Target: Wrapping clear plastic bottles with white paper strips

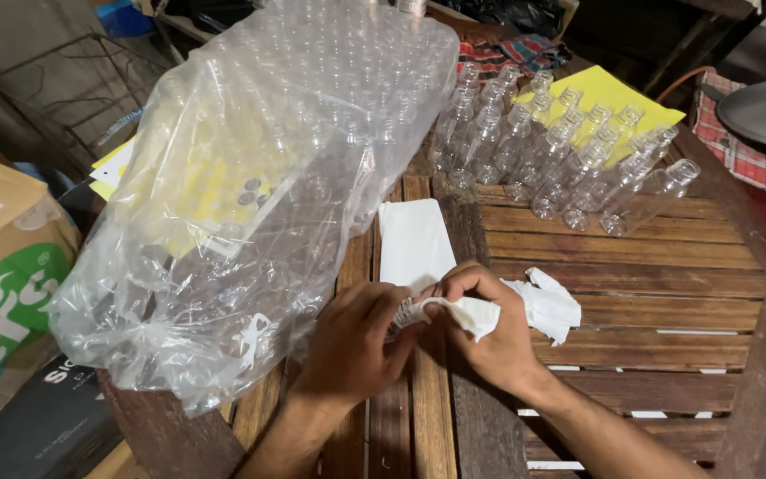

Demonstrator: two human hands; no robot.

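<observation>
White cloth [538, 306] pinched in the right hand [489, 333], fingers curled tight over a fold of it, rest trailing onto the slatted wooden table [667, 293]. Left hand [352, 341] beside, fingers bent and closed on a small clear bottle [407, 312], touching the cloth. Clear plastic bag [250, 177] at left, stuffed with empty bottles. More empty clear bottles [569, 151] lying in rows beyond, partly on yellow paper [609, 93].

Bag of bottles [259, 177] on table [667, 293] at left, loose bottles [560, 151] behind right, paper sheet [411, 241] between, both hands [352, 341] [489, 324] on cloth [534, 306] at near edge, cardboard box [2, 266] left of table.
</observation>
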